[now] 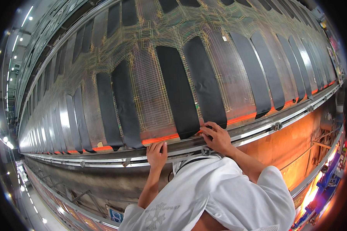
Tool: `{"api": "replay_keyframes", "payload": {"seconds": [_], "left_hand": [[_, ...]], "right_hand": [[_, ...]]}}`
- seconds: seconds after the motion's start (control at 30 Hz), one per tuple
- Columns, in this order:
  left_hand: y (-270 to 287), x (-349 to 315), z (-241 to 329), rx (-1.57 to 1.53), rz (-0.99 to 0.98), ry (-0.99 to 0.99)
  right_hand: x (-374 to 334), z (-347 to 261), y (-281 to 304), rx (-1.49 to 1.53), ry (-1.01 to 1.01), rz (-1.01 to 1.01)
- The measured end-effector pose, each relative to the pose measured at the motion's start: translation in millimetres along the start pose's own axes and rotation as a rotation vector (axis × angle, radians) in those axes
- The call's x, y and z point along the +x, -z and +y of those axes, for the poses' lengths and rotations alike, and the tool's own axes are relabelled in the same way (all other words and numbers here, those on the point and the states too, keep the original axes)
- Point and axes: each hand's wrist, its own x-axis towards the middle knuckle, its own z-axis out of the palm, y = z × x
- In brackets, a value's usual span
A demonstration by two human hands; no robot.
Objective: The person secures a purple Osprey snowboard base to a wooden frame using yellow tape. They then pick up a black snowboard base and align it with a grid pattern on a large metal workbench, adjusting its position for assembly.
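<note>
Before me, panels [177,92] lie side by side in rows on the tabletop [152,96] — a rail [293,118] along its near edge, my left hand [157,154] there, my right hand [217,139] by panel ends.

Centre of frame: black strips [177,92], matt, cloth-like. Around them: tabletop [235,88], glossy. Right of frame: rail [293,117], shiny metal. Lower centre: my shirt [227,184], white cloth, creased.

Two hands [216,138]; well over ten black strips [175,84]; one long table [151,104]; one white shirt [235,188].
</note>
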Motion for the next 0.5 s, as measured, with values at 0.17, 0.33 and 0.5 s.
{"api": "replay_keyframes", "payload": {"seconds": [0.17, 0.33, 0.5], "left_hand": [[-0.3, -2.8, -3.8, 0.036, 0.016, 0.015], [-1.4, -0.2, -0.2, -0.011, 0.02, 0.043], [2.4, -0.4, 0.9, -0.007, 0.039, 0.033]], "right_hand": [[-1.6, 0.5, -3.5, 0.033, 0.057, 0.103], [-2.2, -0.1, -5.4, 0.013, 0.055, 0.043], [-1.4, -0.9, -8.2, 0.003, 0.044, 0.011]]}}
